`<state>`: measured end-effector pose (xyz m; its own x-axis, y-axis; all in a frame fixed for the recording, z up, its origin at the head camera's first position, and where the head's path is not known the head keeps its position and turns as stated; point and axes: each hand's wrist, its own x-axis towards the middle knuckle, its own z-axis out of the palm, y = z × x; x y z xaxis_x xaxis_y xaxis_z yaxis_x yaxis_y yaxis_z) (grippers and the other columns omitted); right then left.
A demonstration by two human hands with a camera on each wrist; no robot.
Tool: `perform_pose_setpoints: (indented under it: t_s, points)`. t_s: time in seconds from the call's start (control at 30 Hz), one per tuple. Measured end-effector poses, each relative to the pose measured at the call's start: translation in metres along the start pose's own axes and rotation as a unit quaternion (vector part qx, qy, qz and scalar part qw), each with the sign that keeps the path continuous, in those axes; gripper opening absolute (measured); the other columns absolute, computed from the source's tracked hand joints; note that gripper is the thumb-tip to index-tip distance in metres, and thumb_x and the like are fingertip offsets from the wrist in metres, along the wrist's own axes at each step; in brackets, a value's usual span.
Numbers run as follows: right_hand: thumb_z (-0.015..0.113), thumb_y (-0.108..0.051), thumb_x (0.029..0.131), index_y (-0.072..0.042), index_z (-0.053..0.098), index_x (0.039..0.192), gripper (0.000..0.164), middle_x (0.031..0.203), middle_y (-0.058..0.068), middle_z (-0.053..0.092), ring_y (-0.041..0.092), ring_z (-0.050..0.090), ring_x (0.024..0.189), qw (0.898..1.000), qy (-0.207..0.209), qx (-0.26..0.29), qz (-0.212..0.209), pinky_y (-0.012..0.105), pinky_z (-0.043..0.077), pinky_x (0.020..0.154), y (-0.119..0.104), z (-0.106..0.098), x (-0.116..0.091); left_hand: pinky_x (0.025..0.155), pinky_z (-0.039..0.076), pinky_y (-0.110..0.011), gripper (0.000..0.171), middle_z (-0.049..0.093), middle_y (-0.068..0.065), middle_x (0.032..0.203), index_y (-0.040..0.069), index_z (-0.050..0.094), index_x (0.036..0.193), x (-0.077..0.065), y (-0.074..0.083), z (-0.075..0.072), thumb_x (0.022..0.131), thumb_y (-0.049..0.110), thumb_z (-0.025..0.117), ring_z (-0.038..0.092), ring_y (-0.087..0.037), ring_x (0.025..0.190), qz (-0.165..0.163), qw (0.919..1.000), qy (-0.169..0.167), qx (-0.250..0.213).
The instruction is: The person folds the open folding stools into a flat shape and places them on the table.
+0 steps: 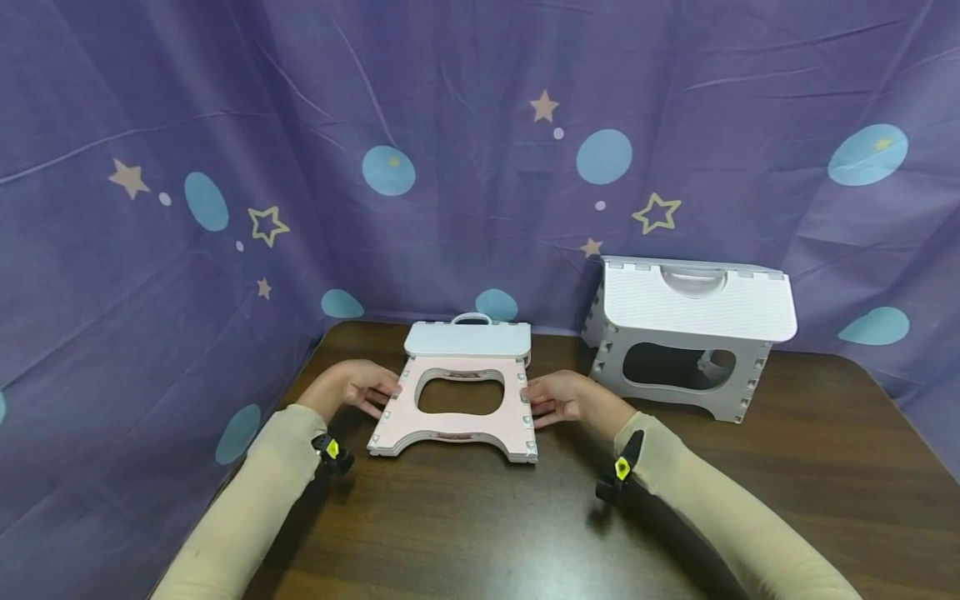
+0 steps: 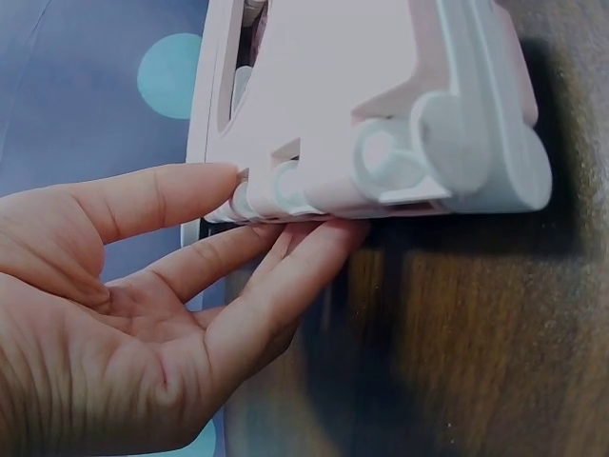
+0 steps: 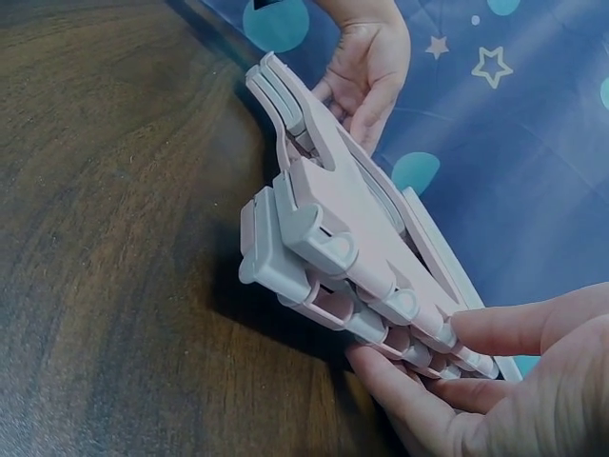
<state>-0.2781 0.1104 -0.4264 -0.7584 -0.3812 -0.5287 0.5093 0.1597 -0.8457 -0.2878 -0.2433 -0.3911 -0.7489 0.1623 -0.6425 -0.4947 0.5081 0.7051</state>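
A pink and white folding stool (image 1: 403,408) lies folded nearly flat at the table's far side, its white top (image 1: 468,340) and carry handle (image 1: 472,317) toward the curtain. My left hand (image 1: 352,387) grips its left edge; in the left wrist view the thumb presses on the upper face and the other fingers reach under the side. On the opposite edge, my right hand (image 1: 566,396) holds it the same way, thumb above and fingers below the hinged side, as the right wrist view shows. Those fingertips are partly hidden beneath the stool.
To the right stands a larger, unfolded white and grey step stool (image 1: 697,304), close behind my right hand. A purple curtain (image 1: 465,167) with stars and blue ovals hangs along the back and left of the brown wooden table (image 1: 480,525).
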Motion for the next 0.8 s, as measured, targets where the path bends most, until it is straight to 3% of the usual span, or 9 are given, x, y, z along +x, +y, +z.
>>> perform_pose_setpoints:
  t_s: [0.33, 0.53, 0.8]
  points:
    - [0.055, -0.006, 0.102, 0.008, 0.047, 0.14, 0.041, 0.078, -0.002, 0.065, 0.016, 0.065, 0.083, 1.0, 0.012, -0.02, 0.0, 0.05, 0.056, 0.101, -0.0018, 0.0021, 0.0, 0.091, 0.06, -0.043, 0.041, 0.061, 0.002, 0.085, -0.007, 0.047, 0.139, -0.0004, 0.0017, 0.002, 0.101, 0.005, 0.054, 0.061, -0.018, 0.095, 0.003, 0.9999, 0.007, 0.009]
    - [0.058, -0.004, 0.1, 0.009, 0.049, 0.137, 0.04, 0.076, -0.001, 0.066, 0.014, 0.066, 0.077, 0.999, 0.029, -0.028, 0.002, 0.049, 0.058, 0.097, -0.0037, 0.0047, -0.0014, 0.089, 0.06, -0.042, 0.036, 0.061, 0.003, 0.082, -0.007, 0.05, 0.134, 0.0001, 0.0019, 0.0023, 0.1, 0.004, 0.055, 0.062, -0.016, 0.091, 0.006, 0.9999, 0.006, 0.014]
    - [0.06, -0.004, 0.098, 0.008, 0.051, 0.134, 0.039, 0.081, 0.003, 0.064, 0.017, 0.066, 0.081, 0.998, 0.034, -0.043, 0.01, 0.051, 0.057, 0.099, -0.0071, 0.0091, -0.0031, 0.09, 0.06, -0.043, 0.032, 0.06, 0.001, 0.082, -0.006, 0.053, 0.129, 0.0016, 0.0048, 0.0013, 0.099, 0.002, 0.056, 0.062, -0.017, 0.089, -0.003, 0.9998, 0.012, 0.013]
